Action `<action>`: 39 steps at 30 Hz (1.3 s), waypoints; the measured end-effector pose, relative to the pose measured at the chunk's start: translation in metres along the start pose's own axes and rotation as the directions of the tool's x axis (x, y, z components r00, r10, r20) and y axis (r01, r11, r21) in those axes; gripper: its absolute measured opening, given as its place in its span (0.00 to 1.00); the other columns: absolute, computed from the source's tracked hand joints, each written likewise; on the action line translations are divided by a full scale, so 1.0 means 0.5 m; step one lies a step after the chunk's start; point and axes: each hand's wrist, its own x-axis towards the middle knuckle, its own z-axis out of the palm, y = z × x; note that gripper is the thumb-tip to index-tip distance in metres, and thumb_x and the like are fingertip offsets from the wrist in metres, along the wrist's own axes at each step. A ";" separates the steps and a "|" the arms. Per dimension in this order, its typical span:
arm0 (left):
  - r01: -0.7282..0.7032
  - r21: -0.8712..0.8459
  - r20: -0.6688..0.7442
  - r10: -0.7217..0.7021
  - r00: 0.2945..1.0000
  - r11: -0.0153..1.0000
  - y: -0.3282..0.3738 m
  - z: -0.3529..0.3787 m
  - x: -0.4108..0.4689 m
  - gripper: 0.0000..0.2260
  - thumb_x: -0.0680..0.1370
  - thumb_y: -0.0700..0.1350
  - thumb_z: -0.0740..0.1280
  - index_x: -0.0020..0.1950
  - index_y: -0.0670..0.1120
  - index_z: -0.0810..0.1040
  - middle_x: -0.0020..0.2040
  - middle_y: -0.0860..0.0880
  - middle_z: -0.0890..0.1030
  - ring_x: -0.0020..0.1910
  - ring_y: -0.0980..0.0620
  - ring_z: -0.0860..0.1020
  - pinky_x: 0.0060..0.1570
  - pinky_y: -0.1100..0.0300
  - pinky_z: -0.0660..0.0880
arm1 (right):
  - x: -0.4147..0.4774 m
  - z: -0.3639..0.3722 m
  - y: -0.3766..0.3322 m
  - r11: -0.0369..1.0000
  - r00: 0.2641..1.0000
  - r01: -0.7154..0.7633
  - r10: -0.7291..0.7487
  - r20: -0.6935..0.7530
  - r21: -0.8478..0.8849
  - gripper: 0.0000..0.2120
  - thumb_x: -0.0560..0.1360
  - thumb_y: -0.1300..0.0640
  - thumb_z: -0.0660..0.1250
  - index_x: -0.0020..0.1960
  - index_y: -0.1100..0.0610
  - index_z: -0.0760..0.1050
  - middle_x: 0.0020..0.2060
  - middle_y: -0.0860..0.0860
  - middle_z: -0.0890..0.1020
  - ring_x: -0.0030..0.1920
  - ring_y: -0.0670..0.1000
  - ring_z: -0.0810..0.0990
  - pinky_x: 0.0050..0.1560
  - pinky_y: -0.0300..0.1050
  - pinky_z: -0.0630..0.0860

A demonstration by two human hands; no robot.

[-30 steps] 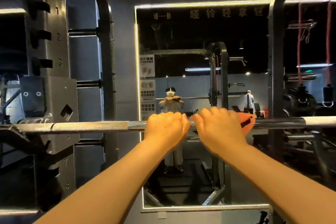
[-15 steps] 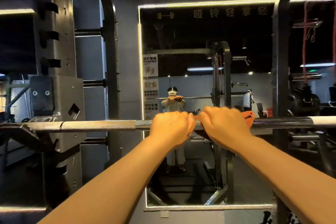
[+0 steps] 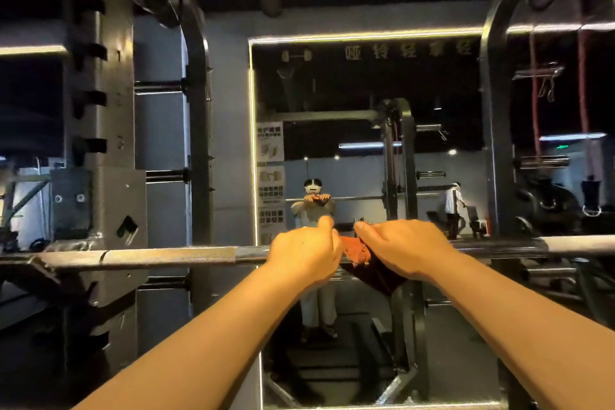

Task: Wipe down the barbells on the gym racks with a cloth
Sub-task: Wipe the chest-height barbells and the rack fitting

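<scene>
Orange cloth [image 3: 359, 251] on knurled steel barbell [image 3: 166, 256] | left hand [image 3: 304, 255] curled round barbell | right hand [image 3: 406, 250] clamping cloth

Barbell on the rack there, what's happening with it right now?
A person faces a wall mirror with both hands on the barbell, which rests on the rack. The right hand grips an orange cloth draped over the middle of the barbell, part of it hanging below. The left hand curls over the barbell right beside the cloth.
</scene>
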 end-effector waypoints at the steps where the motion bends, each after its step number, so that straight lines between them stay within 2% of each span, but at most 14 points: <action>1: -0.016 -0.044 -0.044 0.015 0.999 0.999 0.013 -0.008 0.006 0.15 0.86 0.53 0.48 0.66 0.47 0.67 0.52 0.44 0.82 0.48 0.42 0.80 0.51 0.46 0.75 | 0.000 -0.003 0.000 1.000 1.000 -0.007 0.007 0.005 -0.001 0.35 0.82 0.33 0.35 0.58 0.47 0.77 0.49 0.51 0.83 0.51 0.51 0.82 0.55 0.53 0.78; 3: -0.109 -0.077 -0.125 0.099 0.987 0.991 0.047 -0.014 0.016 0.15 0.86 0.53 0.50 0.66 0.46 0.68 0.53 0.44 0.81 0.47 0.43 0.80 0.47 0.48 0.75 | -0.005 -0.014 0.007 1.000 0.999 0.010 -0.009 0.045 -0.021 0.28 0.84 0.37 0.40 0.61 0.49 0.75 0.53 0.51 0.83 0.53 0.52 0.81 0.57 0.53 0.78; 5: -0.235 -0.043 -0.060 0.232 0.971 0.971 0.080 -0.006 0.017 0.14 0.86 0.51 0.52 0.68 0.45 0.66 0.55 0.45 0.79 0.48 0.44 0.79 0.44 0.51 0.72 | -0.010 -0.020 0.018 1.000 0.995 0.015 -0.015 0.097 -0.004 0.19 0.87 0.44 0.48 0.64 0.52 0.72 0.59 0.51 0.81 0.58 0.53 0.80 0.62 0.54 0.76; 7: -0.266 -0.031 -0.015 0.266 0.964 0.963 0.088 0.014 0.014 0.13 0.86 0.51 0.54 0.68 0.46 0.63 0.54 0.45 0.79 0.49 0.43 0.80 0.43 0.50 0.74 | -0.009 -0.028 0.031 0.969 0.984 -0.054 0.009 0.180 0.243 0.17 0.86 0.46 0.53 0.63 0.55 0.74 0.58 0.51 0.80 0.58 0.54 0.79 0.64 0.55 0.75; 9: -0.244 -0.037 -0.063 0.242 0.968 0.969 0.076 0.028 0.015 0.15 0.86 0.55 0.52 0.68 0.48 0.66 0.54 0.46 0.80 0.50 0.44 0.81 0.45 0.49 0.74 | 0.001 -0.041 0.040 0.830 0.978 -0.149 0.043 0.205 0.538 0.14 0.85 0.49 0.57 0.56 0.57 0.76 0.52 0.53 0.80 0.53 0.52 0.79 0.59 0.50 0.75; 12: -0.256 0.049 -0.125 0.260 0.957 0.965 0.069 0.040 0.011 0.22 0.86 0.59 0.45 0.69 0.50 0.69 0.55 0.46 0.81 0.52 0.44 0.81 0.46 0.49 0.72 | 0.016 -0.046 0.068 0.614 0.980 -0.141 0.196 0.023 0.776 0.15 0.83 0.52 0.58 0.45 0.57 0.79 0.41 0.54 0.82 0.46 0.57 0.79 0.53 0.53 0.74; 14: -0.258 0.094 -0.140 0.269 0.953 0.962 0.071 0.043 0.009 0.23 0.86 0.59 0.44 0.68 0.50 0.71 0.55 0.47 0.81 0.53 0.44 0.81 0.46 0.49 0.72 | 0.017 -0.027 0.091 0.764 0.971 -0.101 0.215 -0.104 0.637 0.21 0.81 0.44 0.52 0.45 0.54 0.78 0.40 0.52 0.82 0.45 0.57 0.81 0.53 0.59 0.77; 17: -0.255 0.118 -0.151 0.271 0.951 0.960 0.058 0.042 0.006 0.20 0.86 0.57 0.45 0.67 0.51 0.70 0.55 0.49 0.81 0.54 0.46 0.80 0.52 0.48 0.73 | 0.010 0.006 0.103 0.970 0.990 -0.114 0.128 -0.054 0.213 0.32 0.80 0.33 0.40 0.48 0.54 0.75 0.40 0.50 0.80 0.43 0.51 0.81 0.51 0.55 0.78; 21: -0.231 0.165 -0.169 0.259 0.951 0.959 0.010 0.031 -0.003 0.18 0.86 0.56 0.46 0.65 0.52 0.71 0.56 0.52 0.81 0.55 0.49 0.80 0.58 0.50 0.72 | 0.027 0.004 0.118 0.886 0.983 -0.163 0.184 -0.008 0.434 0.43 0.78 0.26 0.38 0.43 0.54 0.82 0.39 0.50 0.84 0.45 0.51 0.82 0.56 0.56 0.75; 23: -0.158 0.151 -0.192 0.186 0.964 0.976 -0.023 0.026 -0.010 0.17 0.86 0.56 0.46 0.57 0.53 0.73 0.48 0.53 0.81 0.49 0.50 0.81 0.56 0.52 0.74 | 0.030 0.003 0.122 0.848 0.983 -0.164 0.180 0.017 0.505 0.45 0.75 0.23 0.36 0.39 0.52 0.82 0.36 0.48 0.83 0.44 0.52 0.82 0.57 0.58 0.75; 27: 0.006 0.013 -0.194 -0.004 0.981 1.000 -0.061 0.017 -0.010 0.16 0.84 0.55 0.50 0.44 0.51 0.72 0.35 0.54 0.76 0.38 0.51 0.79 0.44 0.53 0.78 | 0.024 0.018 0.102 0.968 0.987 -0.148 0.157 -0.026 0.200 0.39 0.78 0.27 0.36 0.38 0.51 0.75 0.35 0.51 0.81 0.40 0.52 0.81 0.53 0.56 0.79; 31: -0.108 -0.042 -0.117 0.103 0.988 0.993 0.023 0.016 0.006 0.17 0.84 0.56 0.48 0.60 0.55 0.73 0.52 0.52 0.81 0.46 0.50 0.77 0.49 0.50 0.73 | 0.025 0.016 0.098 0.983 0.992 -0.114 0.121 -0.040 0.147 0.38 0.81 0.31 0.39 0.42 0.56 0.77 0.38 0.54 0.83 0.41 0.55 0.82 0.50 0.54 0.81; 34: -0.169 0.082 -0.261 0.185 0.947 0.982 0.056 0.052 0.001 0.18 0.85 0.60 0.49 0.65 0.55 0.73 0.54 0.52 0.81 0.50 0.48 0.80 0.51 0.49 0.73 | 0.024 0.020 0.104 0.985 0.990 -0.116 0.125 -0.065 0.131 0.36 0.81 0.33 0.40 0.43 0.55 0.77 0.38 0.54 0.82 0.40 0.54 0.82 0.48 0.53 0.80; 39: -0.251 0.225 -0.426 0.327 0.844 0.941 -0.043 0.119 -0.039 0.22 0.80 0.54 0.68 0.73 0.53 0.70 0.63 0.48 0.79 0.59 0.45 0.79 0.59 0.47 0.72 | 0.016 0.015 0.095 0.981 0.986 -0.122 0.137 -0.096 0.153 0.34 0.83 0.35 0.41 0.40 0.54 0.76 0.35 0.52 0.81 0.37 0.53 0.81 0.48 0.53 0.80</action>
